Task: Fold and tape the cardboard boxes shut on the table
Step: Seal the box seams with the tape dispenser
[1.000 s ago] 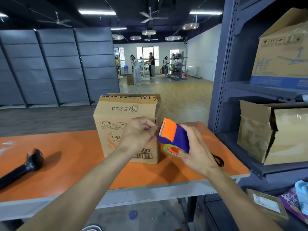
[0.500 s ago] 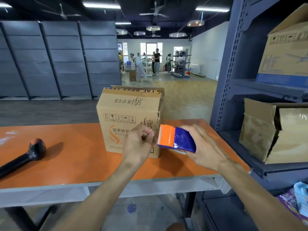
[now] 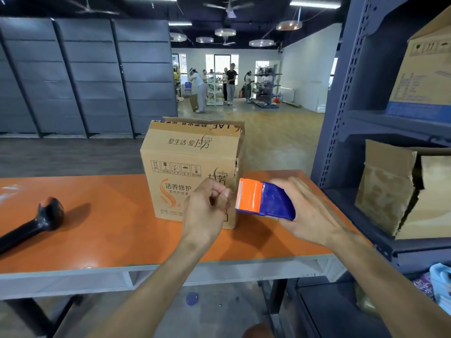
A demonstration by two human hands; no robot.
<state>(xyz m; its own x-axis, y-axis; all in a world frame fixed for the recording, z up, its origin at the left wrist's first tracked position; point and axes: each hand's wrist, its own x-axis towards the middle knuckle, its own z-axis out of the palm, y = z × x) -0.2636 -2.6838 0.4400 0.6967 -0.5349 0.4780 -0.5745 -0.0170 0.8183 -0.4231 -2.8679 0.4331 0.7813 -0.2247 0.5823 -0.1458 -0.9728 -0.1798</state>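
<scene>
A brown cardboard box (image 3: 190, 162) with printed Chinese text stands upright on the orange table (image 3: 102, 228), its top flaps folded down. In front of the box my right hand (image 3: 310, 215) grips an orange and blue tape dispenser (image 3: 264, 200), its toothed edge pointing left. My left hand (image 3: 207, 211) is curled just left of that edge, thumb and forefinger pinched together at the end of the tape; the clear tape itself is too faint to see.
A black handled tool (image 3: 31, 225) lies on the table's left part. A grey metal shelving unit (image 3: 341, 118) with worn cardboard boxes (image 3: 395, 189) stands close on the right. Several people stand far back in the room.
The dispenser has tipped from upright to lying flat and dropped lower in front of the box. My left hand stays pinched at its toothed edge. My view has moved closer.
</scene>
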